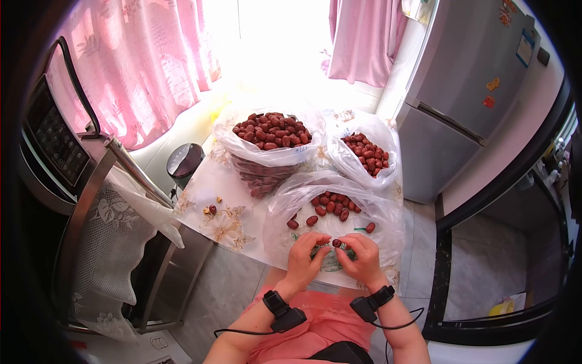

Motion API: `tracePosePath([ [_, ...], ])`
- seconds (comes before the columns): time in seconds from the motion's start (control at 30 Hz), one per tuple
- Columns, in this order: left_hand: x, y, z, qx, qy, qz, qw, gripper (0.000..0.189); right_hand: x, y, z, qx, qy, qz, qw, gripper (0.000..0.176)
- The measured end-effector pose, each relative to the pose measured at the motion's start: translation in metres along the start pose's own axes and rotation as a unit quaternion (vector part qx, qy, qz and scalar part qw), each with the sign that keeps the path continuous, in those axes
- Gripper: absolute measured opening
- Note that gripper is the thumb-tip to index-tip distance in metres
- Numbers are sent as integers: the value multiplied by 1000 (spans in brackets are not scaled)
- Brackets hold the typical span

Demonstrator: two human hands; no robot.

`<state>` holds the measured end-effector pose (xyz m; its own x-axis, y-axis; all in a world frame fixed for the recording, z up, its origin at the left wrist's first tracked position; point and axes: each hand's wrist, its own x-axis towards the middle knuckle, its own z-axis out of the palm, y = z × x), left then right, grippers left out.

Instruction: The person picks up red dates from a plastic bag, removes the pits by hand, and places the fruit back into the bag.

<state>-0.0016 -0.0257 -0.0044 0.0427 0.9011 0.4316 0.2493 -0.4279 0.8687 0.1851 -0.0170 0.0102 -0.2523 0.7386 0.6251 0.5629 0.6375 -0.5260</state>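
Note:
Close together over the nearest plastic bag are both hands. My right hand (359, 256) pinches a dark red date (336, 242) between thumb and fingertips. Just left of it, my left hand (307, 258) has its thumb and fingers curled near each other; whether something small is between them cannot be made out. Beyond the hands, several loose dates (330, 205) lie in the spread clear bag (391, 227). A large bag (227, 142) full of dates stands behind it, and a smaller bag (339, 159) of dates is at the back right.
Date scraps (212, 209) lie on the left of the flowered tablecloth (200, 188). A round dark bin (185, 162) stands left of the table. A grey refrigerator (448, 103) is at the right. Left are a lace-covered cabinet (109, 242) and an appliance with a control panel (57, 133).

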Motion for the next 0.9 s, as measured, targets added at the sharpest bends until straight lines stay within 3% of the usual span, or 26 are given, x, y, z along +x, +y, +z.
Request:
tracePosePath([
  [0.13, 0, 0, 0, -12, 6, -4, 1000, 20, -4, 0, 0, 13, 41, 30, 999, 28],
  [0.3, 1, 1, -4, 1, -6, 4, 1000, 18, -1, -4, -10, -3, 99, 4, 995, 32],
  [0.37, 2, 1, -3, 3, -8, 5, 1000, 17, 5, -9, -18, 28, 137, 51, 989, 30],
  [0.6, 1, -5, -2, 9, -7, 26, 1000, 14, 73, 14, -60, -18, 231, 55, 971, 23],
  [0.73, 1, -7, -2, 8, -4, 31, 999, 13, 119, 47, -71, -69, 222, 54, 971, 22],
  [0.9, 2, -10, -1, -11, 7, 48, 999, 13, 115, 58, -52, -92, 125, 66, 986, 22],
])
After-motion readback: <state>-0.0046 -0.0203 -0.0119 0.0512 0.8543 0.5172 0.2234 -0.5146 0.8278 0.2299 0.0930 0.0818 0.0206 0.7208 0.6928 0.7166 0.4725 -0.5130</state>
